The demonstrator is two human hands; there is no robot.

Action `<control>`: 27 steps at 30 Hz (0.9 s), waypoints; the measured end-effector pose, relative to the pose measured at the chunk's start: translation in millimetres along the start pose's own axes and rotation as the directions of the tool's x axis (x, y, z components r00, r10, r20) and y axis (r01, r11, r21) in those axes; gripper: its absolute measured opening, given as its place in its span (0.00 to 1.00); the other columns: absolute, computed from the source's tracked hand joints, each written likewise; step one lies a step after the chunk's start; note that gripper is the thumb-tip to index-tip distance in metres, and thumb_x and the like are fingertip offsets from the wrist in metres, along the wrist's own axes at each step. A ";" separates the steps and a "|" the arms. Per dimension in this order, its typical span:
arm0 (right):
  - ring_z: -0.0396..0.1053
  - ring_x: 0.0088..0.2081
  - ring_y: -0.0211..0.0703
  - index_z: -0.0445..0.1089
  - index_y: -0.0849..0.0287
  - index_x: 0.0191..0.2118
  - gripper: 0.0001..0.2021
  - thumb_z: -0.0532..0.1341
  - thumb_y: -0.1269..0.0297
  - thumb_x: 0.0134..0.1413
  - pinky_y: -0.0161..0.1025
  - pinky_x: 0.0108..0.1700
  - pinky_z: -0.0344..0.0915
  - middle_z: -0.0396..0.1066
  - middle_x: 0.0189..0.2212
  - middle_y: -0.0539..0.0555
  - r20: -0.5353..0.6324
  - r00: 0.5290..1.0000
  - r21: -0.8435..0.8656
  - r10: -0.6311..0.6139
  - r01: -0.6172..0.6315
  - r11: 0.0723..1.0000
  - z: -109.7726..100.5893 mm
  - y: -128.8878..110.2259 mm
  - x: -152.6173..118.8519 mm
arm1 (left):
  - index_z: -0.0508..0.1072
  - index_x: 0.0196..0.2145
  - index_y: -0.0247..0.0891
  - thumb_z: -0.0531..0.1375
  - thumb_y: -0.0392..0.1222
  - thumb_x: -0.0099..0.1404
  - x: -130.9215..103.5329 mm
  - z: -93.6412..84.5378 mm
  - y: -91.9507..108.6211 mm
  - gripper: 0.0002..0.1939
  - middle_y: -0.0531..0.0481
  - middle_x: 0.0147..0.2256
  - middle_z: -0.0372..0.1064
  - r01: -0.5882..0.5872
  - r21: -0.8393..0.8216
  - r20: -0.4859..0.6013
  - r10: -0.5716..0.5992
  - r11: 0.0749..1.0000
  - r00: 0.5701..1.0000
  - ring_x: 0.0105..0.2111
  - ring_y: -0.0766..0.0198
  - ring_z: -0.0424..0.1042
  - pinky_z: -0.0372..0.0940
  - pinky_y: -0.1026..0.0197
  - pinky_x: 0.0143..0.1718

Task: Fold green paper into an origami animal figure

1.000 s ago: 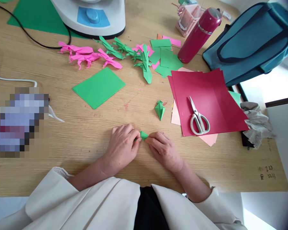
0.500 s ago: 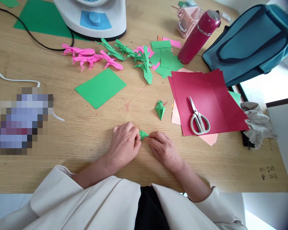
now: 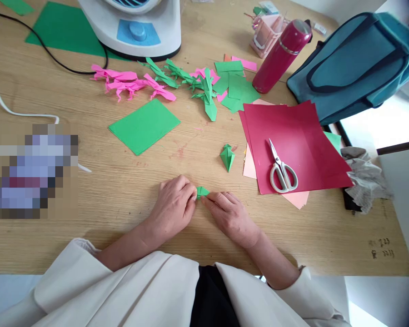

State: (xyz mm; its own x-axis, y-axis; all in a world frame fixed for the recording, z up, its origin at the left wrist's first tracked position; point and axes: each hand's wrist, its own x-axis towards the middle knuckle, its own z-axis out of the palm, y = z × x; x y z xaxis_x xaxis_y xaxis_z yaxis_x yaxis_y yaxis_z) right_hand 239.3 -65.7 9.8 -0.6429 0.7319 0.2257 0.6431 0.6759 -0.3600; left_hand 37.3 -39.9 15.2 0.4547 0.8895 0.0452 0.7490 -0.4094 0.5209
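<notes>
- Here's the heart of it: the small green paper (image 3: 202, 192) sits right between the two hands, low on the near half of the tabletop (image 3: 116, 195).
- From the left hand (image 3: 175, 202) it lies just to the right; from the right hand (image 3: 231, 218) it's to the left and a touch farther off.
- Neither hand has the edge on nearness, because both are touching it!
- Long axis? What shows runs roughly left to right, but fingers cover the left end, so its full length can't be told.
- Left hand: back up, fingers curled, thumb and fingers closed on the paper's left end.
- Right hand: fingers gathered and pointing left, tips pinching the right part along its near edge.
- Look at the forearms, angling in from near left and near right, a wide V meeting at the paper, both wrists low.
- Beyond, slightly right and well clear of the fingers, a folded green piece (image 3: 227, 158) lies with its long point aimed near.
</notes>
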 end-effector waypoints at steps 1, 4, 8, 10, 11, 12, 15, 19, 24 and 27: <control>0.67 0.40 0.46 0.67 0.63 0.55 0.15 0.49 0.74 0.69 0.45 0.44 0.69 0.72 0.43 0.60 -0.001 1.000 0.004 -0.004 0.004 1.000 0.4 0.6 -0.7 | 0.67 0.33 0.38 0.52 0.31 0.66 -1.3 -0.8 -1.0 0.07 0.49 0.36 0.65 -0.004 -0.014 -0.006 0.004 1.000 1.000 0.38 0.58 0.68 0.56 0.53 0.41; 0.67 0.41 0.47 0.67 0.65 0.55 0.15 0.49 0.74 0.68 0.45 0.45 0.69 0.72 0.44 0.61 0.008 1.000 0.012 -0.003 0.003 1.000 1.2 1.5 -2.2 | 0.68 0.33 0.38 0.52 0.31 0.67 -3.7 -2.7 -2.0 0.08 0.49 0.36 0.65 -0.009 -0.036 -0.013 0.009 0.999 1.000 0.39 0.58 0.68 0.56 0.53 0.43; 0.67 0.42 0.47 0.66 0.64 0.57 0.16 0.49 0.73 0.69 0.46 0.45 0.69 0.71 0.45 0.60 0.025 1.000 0.012 0.001 -0.001 1.000 1.2 1.0 -2.3 | 0.69 0.34 0.38 0.52 0.33 0.69 -3.7 -1.5 -0.2 0.07 0.49 0.36 0.66 0.016 -0.040 -0.027 -0.017 0.999 0.999 0.39 0.58 0.68 0.57 0.54 0.42; 0.67 0.42 0.47 0.66 0.64 0.56 0.16 0.49 0.73 0.69 0.46 0.45 0.68 0.71 0.45 0.61 0.031 1.000 0.000 -0.003 0.003 1.000 1.0 0.3 -1.8 | 0.69 0.33 0.38 0.53 0.34 0.68 -3.0 0.1 0.8 0.06 0.49 0.37 0.66 0.031 -0.023 -0.031 -0.032 0.999 0.999 0.38 0.58 0.68 0.56 0.53 0.42; 0.67 0.41 0.47 0.67 0.65 0.55 0.15 0.49 0.73 0.69 0.46 0.45 0.68 0.72 0.45 0.61 0.032 0.999 -0.011 -0.005 0.006 1.000 0.8 -0.1 -1.5 | 0.68 0.33 0.38 0.54 0.33 0.67 -2.6 0.8 1.1 0.06 0.49 0.36 0.66 0.035 -0.015 -0.032 -0.035 0.999 0.999 0.38 0.58 0.68 0.56 0.53 0.42; 0.67 0.41 0.47 0.67 0.65 0.55 0.15 0.49 0.74 0.69 0.46 0.44 0.68 0.72 0.45 0.61 0.032 0.999 -0.024 -0.009 0.010 1.000 0.5 -0.4 -1.2 | 0.68 0.33 0.38 0.54 0.33 0.67 -2.2 1.4 1.3 0.06 0.49 0.36 0.66 0.037 -0.008 -0.032 -0.037 0.999 0.999 0.38 0.58 0.68 0.56 0.53 0.42; 0.67 0.40 0.47 0.66 0.66 0.56 0.15 0.50 0.74 0.69 0.46 0.44 0.68 0.72 0.44 0.61 0.030 0.999 -0.057 -0.027 0.028 0.998 -0.2 -1.5 -0.2 | 0.68 0.32 0.38 0.55 0.33 0.66 -1.1 1.9 1.6 0.05 0.49 0.35 0.66 0.044 0.002 -0.028 -0.044 0.999 0.999 0.37 0.58 0.68 0.56 0.53 0.42; 0.68 0.40 0.47 0.65 0.66 0.58 0.16 0.50 0.73 0.69 0.46 0.43 0.67 0.73 0.43 0.60 0.038 0.999 -0.076 -0.028 0.031 0.997 -1.1 -3.6 0.9 | 0.67 0.31 0.38 0.55 0.34 0.66 -0.7 1.6 2.0 0.05 0.49 0.34 0.65 0.052 0.020 -0.026 -0.052 0.998 0.998 0.36 0.58 0.68 0.56 0.53 0.41; 0.67 0.39 0.47 0.65 0.67 0.58 0.16 0.50 0.73 0.69 0.45 0.42 0.67 0.72 0.42 0.60 0.040 0.999 -0.090 -0.011 0.014 0.996 -1.2 -6.3 1.9 | 0.66 0.29 0.38 0.56 0.32 0.64 -1.7 2.3 0.2 0.06 0.50 0.33 0.65 0.032 0.046 -0.039 -0.030 0.998 0.999 0.35 0.59 0.67 0.57 0.53 0.40; 0.67 0.39 0.48 0.65 0.66 0.58 0.17 0.50 0.72 0.69 0.45 0.42 0.67 0.72 0.42 0.60 0.051 0.999 -0.094 -0.007 0.012 0.995 -0.8 -6.9 2.1 | 0.65 0.29 0.38 0.56 0.30 0.63 -4.0 0.8 -2.2 0.06 0.51 0.32 0.64 -0.007 0.044 -0.041 0.008 0.999 0.999 0.35 0.59 0.67 0.59 0.54 0.40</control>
State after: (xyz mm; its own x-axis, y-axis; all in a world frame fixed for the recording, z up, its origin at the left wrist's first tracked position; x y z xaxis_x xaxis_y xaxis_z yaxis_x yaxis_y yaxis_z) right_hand 233.9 -68.7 13.5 -0.6680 0.7217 0.1817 0.6717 0.6898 -0.2703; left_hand 34.2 -42.7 13.2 0.4408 0.8936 0.0844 0.7664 -0.4237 0.4827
